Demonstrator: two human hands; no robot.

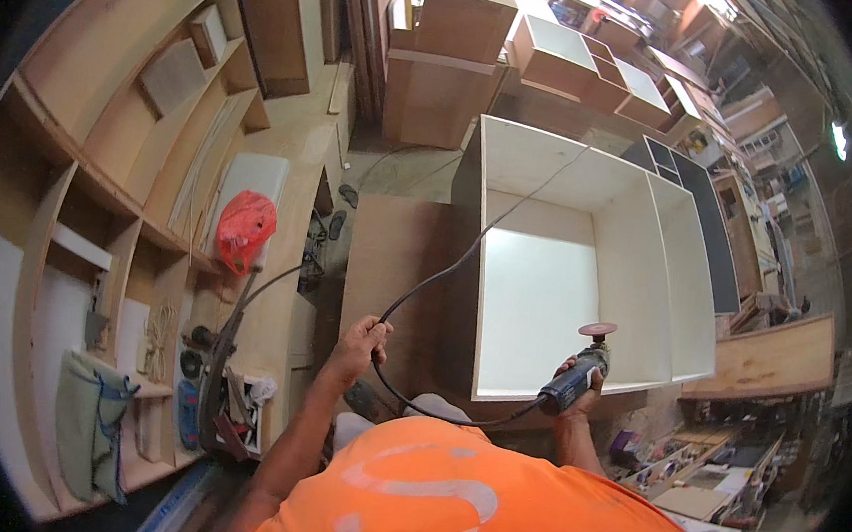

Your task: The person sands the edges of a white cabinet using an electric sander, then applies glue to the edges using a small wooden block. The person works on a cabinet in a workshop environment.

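Note:
My right hand (582,394) is wrapped round the dark body of an angle grinder (573,376), which is held up with its flat reddish-brown disc (598,330) at the top. The grinder's black power cord (456,265) leaves its lower end and loops left. My left hand (359,349) has its fingers closed on this cord. From there the cord runs up and right over an open cabinet carcass (537,305), white inside with a dark outer side. The grinder is in front of the cabinet's near right part; whether it touches the edge I cannot tell.
A brown board (395,284) lies left of the cabinet. Along the left stands a wooden shelf unit (61,197) with a green cloth (92,420). A red plastic bag (246,232) rests on a bench beside it. More wooden boxes (450,88) stand at the back.

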